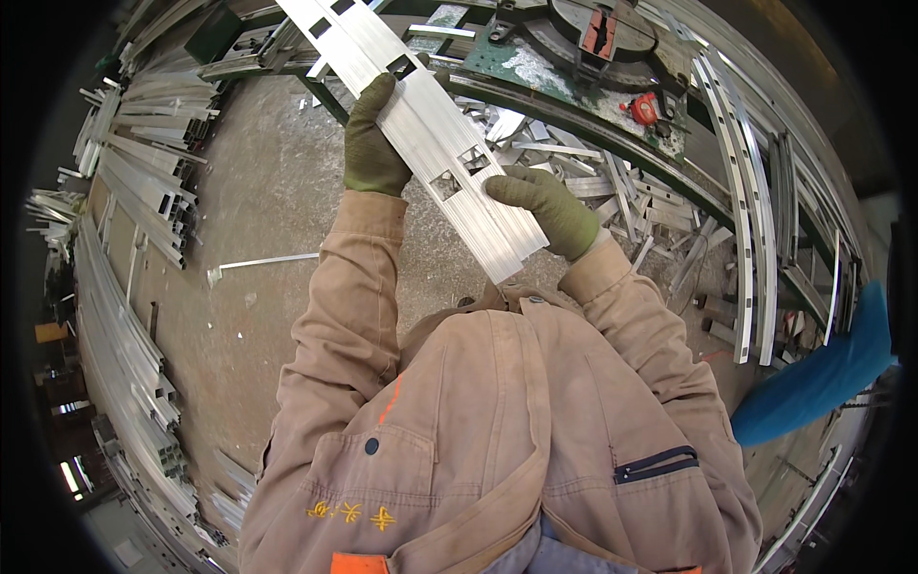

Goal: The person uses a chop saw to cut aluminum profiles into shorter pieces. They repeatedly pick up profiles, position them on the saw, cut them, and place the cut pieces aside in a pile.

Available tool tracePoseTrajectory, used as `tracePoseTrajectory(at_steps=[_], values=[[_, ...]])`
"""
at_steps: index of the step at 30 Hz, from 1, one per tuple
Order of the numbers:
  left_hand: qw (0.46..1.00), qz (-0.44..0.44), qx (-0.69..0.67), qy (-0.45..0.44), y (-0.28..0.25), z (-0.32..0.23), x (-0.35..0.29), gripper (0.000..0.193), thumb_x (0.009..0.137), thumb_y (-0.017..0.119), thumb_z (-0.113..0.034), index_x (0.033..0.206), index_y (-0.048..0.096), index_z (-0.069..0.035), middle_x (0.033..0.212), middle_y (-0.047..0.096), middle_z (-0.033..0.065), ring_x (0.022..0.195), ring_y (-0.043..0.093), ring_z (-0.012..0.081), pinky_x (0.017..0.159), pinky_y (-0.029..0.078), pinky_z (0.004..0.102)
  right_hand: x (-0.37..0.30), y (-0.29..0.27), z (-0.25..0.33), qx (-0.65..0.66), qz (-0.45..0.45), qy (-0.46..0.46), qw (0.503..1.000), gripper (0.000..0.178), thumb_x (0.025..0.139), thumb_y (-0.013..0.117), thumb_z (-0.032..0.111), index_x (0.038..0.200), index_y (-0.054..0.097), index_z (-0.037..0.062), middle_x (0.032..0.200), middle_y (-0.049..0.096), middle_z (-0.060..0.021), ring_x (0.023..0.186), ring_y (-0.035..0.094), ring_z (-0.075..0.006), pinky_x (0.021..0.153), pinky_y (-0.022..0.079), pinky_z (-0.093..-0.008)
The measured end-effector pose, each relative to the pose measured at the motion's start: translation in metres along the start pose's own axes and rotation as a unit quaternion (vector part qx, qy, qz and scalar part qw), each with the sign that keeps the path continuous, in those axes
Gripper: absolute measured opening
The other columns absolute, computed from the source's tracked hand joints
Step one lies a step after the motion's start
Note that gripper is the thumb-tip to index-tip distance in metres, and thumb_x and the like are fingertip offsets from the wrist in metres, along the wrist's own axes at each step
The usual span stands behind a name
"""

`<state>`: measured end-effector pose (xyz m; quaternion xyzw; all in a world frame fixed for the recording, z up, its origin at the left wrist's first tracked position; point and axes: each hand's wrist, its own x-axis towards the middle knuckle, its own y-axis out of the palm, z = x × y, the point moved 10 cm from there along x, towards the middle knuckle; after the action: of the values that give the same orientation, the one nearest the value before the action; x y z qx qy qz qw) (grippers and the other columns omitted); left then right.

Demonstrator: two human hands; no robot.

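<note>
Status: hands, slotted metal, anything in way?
Left hand, right hand both gripping slotted metal. Metal aslant, square holes showing. Offcuts on floor beyond.

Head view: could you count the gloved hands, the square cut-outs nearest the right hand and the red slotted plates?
Gloved hands, left hand and right hand: 2
Square cut-outs in the held metal stock: 2
Red slotted plate: 1
Total: 5

Bars point(435, 129) between my left hand point(373, 143) and right hand point(552, 209), upper centre. Machine point(566, 29) on bench point(486, 59), upper right. Scraps point(576, 187) below. Profiles point(153, 196) far left.
</note>
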<state>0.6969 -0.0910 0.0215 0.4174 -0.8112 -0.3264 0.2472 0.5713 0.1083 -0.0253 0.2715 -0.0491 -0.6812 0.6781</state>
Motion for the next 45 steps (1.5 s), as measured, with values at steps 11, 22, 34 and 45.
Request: tracePoseTrajectory(at_steps=[11,22,34,45], values=[[0.954,-0.247,0.144,-0.094,-0.232,0.007,-0.062,0.063,0.111,0.083,-0.023,0.165,0.057,-0.005,0.137,0.08,0.0191,0.12,0.083,0.0358,0.1,0.071,0.049,-0.075,-0.135,-0.111,-0.31,-0.124,0.087,0.938,0.061,0.106,0.09,0.049,0.149,0.086,0.0058,0.127,0.088,-0.0141,0.111,0.08,-0.0226,0.102,0.062,-0.0399],[0.841,-0.464,0.251,-0.12,-0.423,-0.026,-0.267,0.044,0.108,0.086,-0.02,0.147,0.07,-0.007,0.12,0.082,0.0141,0.095,0.081,0.0287,0.082,0.068,0.0419,-0.258,-0.315,-0.327,-0.248,-0.366,0.376,0.815,0.059,0.098,0.091,0.044,0.143,0.087,0.0055,0.106,0.089,-0.0176,0.094,0.086,-0.0338,0.082,0.066,-0.0508],[0.845,-0.435,0.275,-0.148,-0.378,0.015,-0.253,0.041,0.108,0.089,-0.026,0.141,0.071,-0.009,0.11,0.08,0.0114,0.088,0.079,0.026,0.073,0.065,0.0396,-0.246,-0.362,-0.324,-0.234,-0.416,0.34,0.811,0.062,0.101,0.091,0.043,0.151,0.084,0.0066,0.122,0.088,-0.0215,0.098,0.087,-0.0366,0.085,0.068,-0.0526],[0.833,-0.449,0.26,-0.193,-0.373,0.045,-0.246,0.042,0.107,0.091,-0.027,0.141,0.071,-0.011,0.105,0.082,0.0109,0.084,0.08,0.0293,0.074,0.067,0.0446,-0.241,-0.443,-0.229,-0.44,-0.435,0.301,0.726,0.064,0.093,0.093,0.051,0.143,0.089,0.0115,0.123,0.092,-0.0184,0.106,0.089,-0.0326,0.099,0.068,-0.0481]])
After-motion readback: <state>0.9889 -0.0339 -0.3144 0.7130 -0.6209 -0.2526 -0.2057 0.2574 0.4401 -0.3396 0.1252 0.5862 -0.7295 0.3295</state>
